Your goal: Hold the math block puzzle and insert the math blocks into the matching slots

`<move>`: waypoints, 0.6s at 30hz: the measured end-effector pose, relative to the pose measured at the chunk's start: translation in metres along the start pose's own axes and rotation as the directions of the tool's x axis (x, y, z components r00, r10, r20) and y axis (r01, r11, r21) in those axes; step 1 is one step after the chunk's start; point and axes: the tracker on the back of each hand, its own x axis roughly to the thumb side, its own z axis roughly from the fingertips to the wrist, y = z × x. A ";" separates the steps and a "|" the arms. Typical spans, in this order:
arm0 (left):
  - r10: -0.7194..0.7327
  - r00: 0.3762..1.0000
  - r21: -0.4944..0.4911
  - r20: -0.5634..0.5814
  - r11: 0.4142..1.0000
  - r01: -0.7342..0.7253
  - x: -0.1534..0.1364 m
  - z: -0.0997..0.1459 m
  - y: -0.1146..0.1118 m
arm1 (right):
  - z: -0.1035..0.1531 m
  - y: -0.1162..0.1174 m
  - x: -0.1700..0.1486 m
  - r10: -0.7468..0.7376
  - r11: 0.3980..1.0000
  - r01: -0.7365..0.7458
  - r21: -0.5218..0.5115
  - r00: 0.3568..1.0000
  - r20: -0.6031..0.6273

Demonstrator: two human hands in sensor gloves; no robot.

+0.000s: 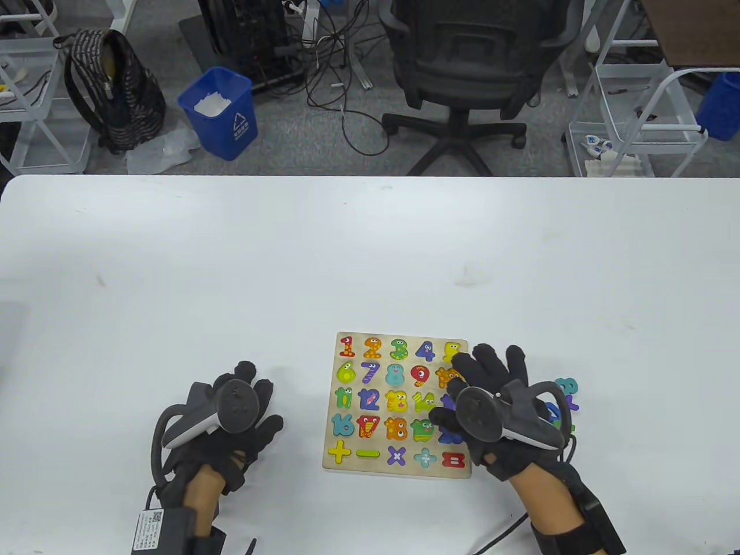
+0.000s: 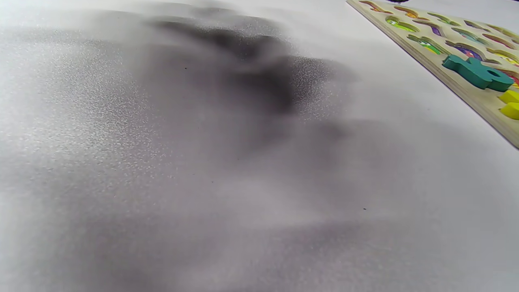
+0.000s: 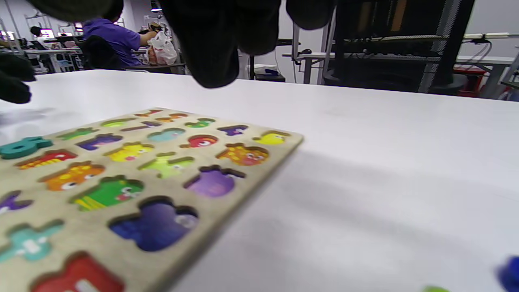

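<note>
The wooden math puzzle board (image 1: 381, 469) lies flat near the table's front edge. A teal 16 block (image 1: 342, 425) and a yellow plus block (image 1: 339, 451) stand proud in its left side; both show in the left wrist view, the 16 (image 2: 476, 73) and the plus (image 2: 510, 104). Most other slots look recessed with printed pictures in the right wrist view (image 3: 154, 223). My left hand (image 1: 251, 399) rests flat on the table left of the board, fingers spread, empty. My right hand (image 1: 488, 370) is spread over the board's right edge, holding nothing. Loose blocks (image 1: 566, 387) lie right of it, partly hidden.
The white table (image 1: 370, 260) stretches far beyond the board. Past its far edge stand an office chair (image 1: 462, 63), a blue bin (image 1: 222, 113) and wire racks. My right hand covers the board's right column.
</note>
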 end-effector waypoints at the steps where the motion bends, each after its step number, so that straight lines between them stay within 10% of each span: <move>1: 0.001 1.000 -0.003 0.001 1.000 -0.001 0.000 0.000 0.000 | 0.003 0.000 -0.007 0.000 1.000 0.000 -0.007 1.000 -0.012; 18: -0.021 0.999 -0.009 0.025 1.000 0.021 0.007 -0.005 0.002 | 0.011 0.014 -0.107 0.045 0.995 -0.007 0.104 0.928 -0.369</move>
